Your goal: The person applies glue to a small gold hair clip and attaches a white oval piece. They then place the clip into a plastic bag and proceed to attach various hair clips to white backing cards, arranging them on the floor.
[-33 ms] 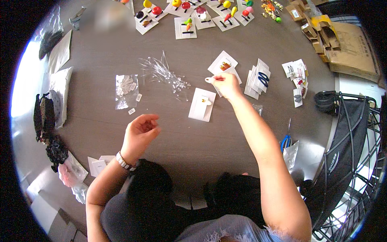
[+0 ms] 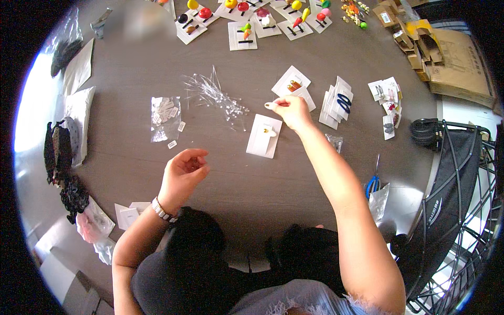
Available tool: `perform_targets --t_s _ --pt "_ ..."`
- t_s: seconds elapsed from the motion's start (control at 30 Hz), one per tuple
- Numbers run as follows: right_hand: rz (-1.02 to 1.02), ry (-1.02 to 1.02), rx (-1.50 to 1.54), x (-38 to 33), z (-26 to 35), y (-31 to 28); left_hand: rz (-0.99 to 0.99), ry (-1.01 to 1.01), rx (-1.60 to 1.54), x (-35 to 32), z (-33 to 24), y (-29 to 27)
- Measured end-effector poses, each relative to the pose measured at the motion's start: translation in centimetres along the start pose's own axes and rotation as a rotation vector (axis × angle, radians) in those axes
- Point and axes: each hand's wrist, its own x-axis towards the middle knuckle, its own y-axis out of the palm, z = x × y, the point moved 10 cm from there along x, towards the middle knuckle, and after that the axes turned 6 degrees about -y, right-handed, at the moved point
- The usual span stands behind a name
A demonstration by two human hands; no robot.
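Your left hand [image 2: 184, 176], toward the table's [image 2: 131, 68] near edge, curls loosely, thumb apart; whether its palm holds anything, you cannot tell. Farther right, well in from that edge, lies a white card [image 2: 255, 146] bearing a gold-and-white ornament [image 2: 270, 132]. Just beyond the card's far edge, your right hand [image 2: 295, 111] pinches a small white piece [image 2: 269, 105]. This looks like a positioning step; the next move calls for a light, steady pinch.
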Motion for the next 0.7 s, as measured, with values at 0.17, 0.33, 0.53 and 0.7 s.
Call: perform_targets --t_s 0.17,0.33,0.53,0.7 --pt "-0.027 -0.014 -0.238 -0.7 1.8 0.6 0.004 -0.017 0.020 0.2 0.7 -0.3" --pt "-0.020 -0.031 -0.321 -0.9 3.0 -2.0 0.006 -0.002 0.002 0.4 0.9 -0.7" --pt "-0.140 -0.118 -0.147 0.3 3.4 -5.3 -0.006 -0.030 0.037 0.5 1.6 -1.5" --pt "-0.072 -0.051 -0.051 -0.2 4.2 -2.9 0.003 -0.041 0.033 0.5 1.8 -1.7"
